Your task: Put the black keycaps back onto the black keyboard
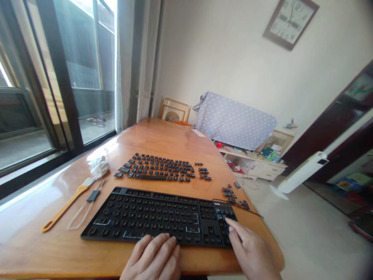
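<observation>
A black keyboard base (157,216) with its keycaps removed lies on the wooden table (163,140) in front of me. My left hand (154,258) rests flat on the keyboard's near edge, fingers stretched forward and holding nothing. My right hand (252,252) reaches to the number pad at the keyboard's right end, index finger pressing on a keycap there. Several removed keycaps (159,168) are laid out in rows behind the keyboard. A smaller group of keycaps (234,194) lies near the right table edge.
An orange-handled brush (68,204), a wire keycap puller (87,206) and a white cloth (99,166) lie left of the keyboard. The keyboard cable (247,210) runs along the right edge. A window is at left; a white fan and shelves stand on the floor at right.
</observation>
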{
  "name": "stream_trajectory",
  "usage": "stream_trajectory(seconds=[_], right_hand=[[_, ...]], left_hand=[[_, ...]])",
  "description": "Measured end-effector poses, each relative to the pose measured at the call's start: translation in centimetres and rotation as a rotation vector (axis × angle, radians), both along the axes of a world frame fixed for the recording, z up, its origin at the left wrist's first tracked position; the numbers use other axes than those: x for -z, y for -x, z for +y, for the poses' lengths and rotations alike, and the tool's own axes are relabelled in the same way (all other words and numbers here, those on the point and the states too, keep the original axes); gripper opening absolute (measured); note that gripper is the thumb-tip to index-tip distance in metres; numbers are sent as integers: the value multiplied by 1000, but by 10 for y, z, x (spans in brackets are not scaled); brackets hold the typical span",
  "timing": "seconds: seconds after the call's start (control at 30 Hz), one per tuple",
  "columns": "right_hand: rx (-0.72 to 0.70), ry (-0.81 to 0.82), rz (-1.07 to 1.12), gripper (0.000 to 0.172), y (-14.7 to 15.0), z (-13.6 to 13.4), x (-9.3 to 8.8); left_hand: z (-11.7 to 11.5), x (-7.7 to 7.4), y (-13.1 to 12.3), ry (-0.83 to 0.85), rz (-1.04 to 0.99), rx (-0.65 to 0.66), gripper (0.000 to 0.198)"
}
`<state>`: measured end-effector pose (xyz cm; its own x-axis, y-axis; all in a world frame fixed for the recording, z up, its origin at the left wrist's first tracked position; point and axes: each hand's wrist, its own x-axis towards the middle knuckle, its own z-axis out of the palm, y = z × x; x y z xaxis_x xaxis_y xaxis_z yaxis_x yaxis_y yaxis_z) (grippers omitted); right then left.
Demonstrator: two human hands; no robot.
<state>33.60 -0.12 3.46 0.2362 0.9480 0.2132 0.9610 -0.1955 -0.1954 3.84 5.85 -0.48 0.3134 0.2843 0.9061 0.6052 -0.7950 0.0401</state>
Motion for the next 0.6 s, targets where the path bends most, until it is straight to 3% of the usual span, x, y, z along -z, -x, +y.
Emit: stream_trajectory(seconds=[0.4,0.6], right_hand=[[-2,2,36,44,-12,-4,11],[82,-7,151,40,-19,-1,1]], left_hand=[[3,-1,-3,-31,11,-17,14],[2,-1,-2,-30,13,-25,15]])
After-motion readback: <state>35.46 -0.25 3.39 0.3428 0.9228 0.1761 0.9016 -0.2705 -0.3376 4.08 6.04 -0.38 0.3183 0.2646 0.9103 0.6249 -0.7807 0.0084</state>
